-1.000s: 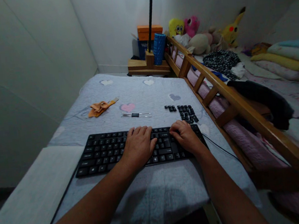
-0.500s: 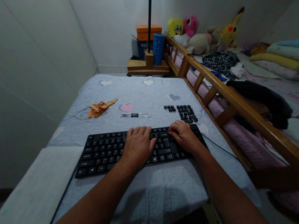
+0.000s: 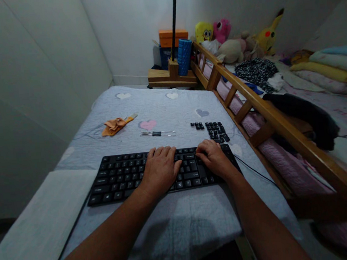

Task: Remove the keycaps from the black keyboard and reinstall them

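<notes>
A black keyboard (image 3: pixel 119 178) lies across the cloth in front of me. My left hand (image 3: pixel 161 169) rests palm down on its middle keys, fingers stretched out and the thumb apart. My right hand (image 3: pixel 213 157) is curled over the bare section near the keyboard's right end. Its thumb and fingers are drawn together; whatever is between them is hidden. Just beyond it sit several loose black keycaps (image 3: pixel 214 131) in rough rows. Farther off lies a thin wire tool with a black middle (image 3: pixel 157 134), perhaps a keycap puller.
An orange cloth (image 3: pixel 113 127) and a flat brush (image 3: pixel 131 118) lie at the back left. The keyboard's cable (image 3: pixel 256 170) runs off to the right toward a wooden bed rail (image 3: pixel 262 111). A white board or sheet (image 3: pixel 42 220) is at the left.
</notes>
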Motion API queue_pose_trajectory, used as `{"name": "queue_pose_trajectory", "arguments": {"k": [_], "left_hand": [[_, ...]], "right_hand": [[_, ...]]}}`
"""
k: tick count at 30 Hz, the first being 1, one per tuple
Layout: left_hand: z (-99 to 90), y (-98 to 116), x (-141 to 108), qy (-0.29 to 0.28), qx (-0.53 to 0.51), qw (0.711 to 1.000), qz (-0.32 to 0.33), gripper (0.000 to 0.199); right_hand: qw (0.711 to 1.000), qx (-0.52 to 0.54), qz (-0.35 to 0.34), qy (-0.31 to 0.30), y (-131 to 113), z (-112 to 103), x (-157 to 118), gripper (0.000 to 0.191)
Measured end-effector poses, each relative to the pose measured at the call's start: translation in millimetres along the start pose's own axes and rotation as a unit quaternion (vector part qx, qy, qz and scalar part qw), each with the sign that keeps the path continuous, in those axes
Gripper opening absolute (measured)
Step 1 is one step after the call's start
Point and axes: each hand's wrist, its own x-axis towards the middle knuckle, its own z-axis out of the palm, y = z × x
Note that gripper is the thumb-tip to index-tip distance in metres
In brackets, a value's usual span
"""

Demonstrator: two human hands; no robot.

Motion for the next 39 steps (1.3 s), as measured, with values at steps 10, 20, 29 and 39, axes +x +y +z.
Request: {"name": "queue_pose_trajectory", "arguments": {"k": [10, 20, 29, 39], "left_hand": [[-0.3, 0, 0, -0.005, -0.005, 1.0, 0.001, 0.039], [-2.4, 1, -1, -0.004, 0.0, 1.0, -0.006, 0.037], [-3.3, 1, 0, -0.005, 0.0, 1.0, -0.004, 0.037], [-1.8, 1, -1, -0.002, -0.007, 1.0, -0.008, 0.038]], "right_hand": [[0.997, 0.077, 0.0, 0.011, 6, -3, 0, 0.008], [0.998, 0.058, 0.0, 0.007, 5, -2, 2, 0.011], [0.999, 0.012, 0.003, 0.033, 23, -17, 38, 0.008], [0.984, -0.137, 0.081, 0.085, 59, -5, 101, 0.008]]}}
